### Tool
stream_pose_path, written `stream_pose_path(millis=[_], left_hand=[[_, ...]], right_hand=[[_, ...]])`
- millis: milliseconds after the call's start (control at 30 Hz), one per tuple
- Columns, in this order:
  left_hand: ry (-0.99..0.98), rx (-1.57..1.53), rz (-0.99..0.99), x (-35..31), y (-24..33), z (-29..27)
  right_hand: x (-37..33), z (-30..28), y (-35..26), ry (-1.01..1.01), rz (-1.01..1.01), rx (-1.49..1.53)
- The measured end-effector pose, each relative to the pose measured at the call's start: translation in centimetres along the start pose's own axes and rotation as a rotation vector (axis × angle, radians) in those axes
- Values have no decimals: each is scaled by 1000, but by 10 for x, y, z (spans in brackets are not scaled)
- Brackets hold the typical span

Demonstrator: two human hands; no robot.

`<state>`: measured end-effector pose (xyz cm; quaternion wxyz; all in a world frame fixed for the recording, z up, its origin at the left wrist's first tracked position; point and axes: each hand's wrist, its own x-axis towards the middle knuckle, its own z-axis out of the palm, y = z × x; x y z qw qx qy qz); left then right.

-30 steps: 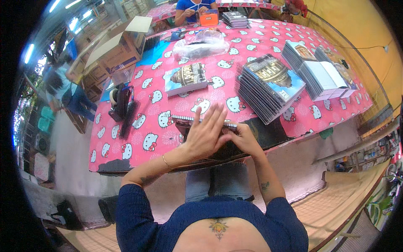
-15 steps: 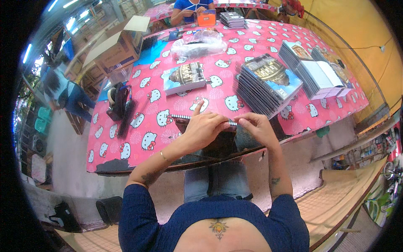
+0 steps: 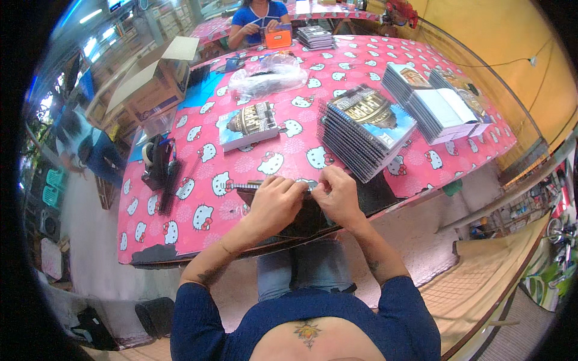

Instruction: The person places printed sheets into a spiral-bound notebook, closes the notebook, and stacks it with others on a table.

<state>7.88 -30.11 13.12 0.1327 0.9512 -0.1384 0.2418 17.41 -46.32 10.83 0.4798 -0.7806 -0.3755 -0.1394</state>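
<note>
At the near table edge, a notebook [image 3: 239, 187] is held with its spiral-bound edge up, facing away from me. Its lower part is dark and mostly hidden by my hands. My left hand [image 3: 278, 201] is closed over the middle of the spiral edge, fingers bent together. Beside it, my right hand [image 3: 338, 195] pinches at the right end of the same spine; the fingertips cover what exactly they grip. Just beyond my right hand stands a tall stack of spiral notebooks [image 3: 368, 129] with a building on the cover. A pile of covered pages [image 3: 248, 125] lies ahead of my left hand.
A pink patterned cloth covers the table [image 3: 201, 180]. On the left are a tape dispenser [image 3: 158, 161], black spiral coils [image 3: 170, 191] and a cardboard box [image 3: 147, 90]. A plastic bag [image 3: 268, 77] lies farther back. More notebooks [image 3: 442, 108] stand right. A person [image 3: 260, 24] works across the table.
My left index finger, stretched out before, has folded down onto the spine. My right hand has come in against the spine's right end. The whole view has shifted slightly.
</note>
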Motion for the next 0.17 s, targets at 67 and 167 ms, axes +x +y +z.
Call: stream_pose_path(millis=[67, 167], left_hand=[[-41, -58, -12, 9, -8, -17], [293, -138, 38, 37, -25, -45]], right_hand=[[-1, -7, 4, 36, 56, 124], [7, -33, -1, 219, 21, 306]])
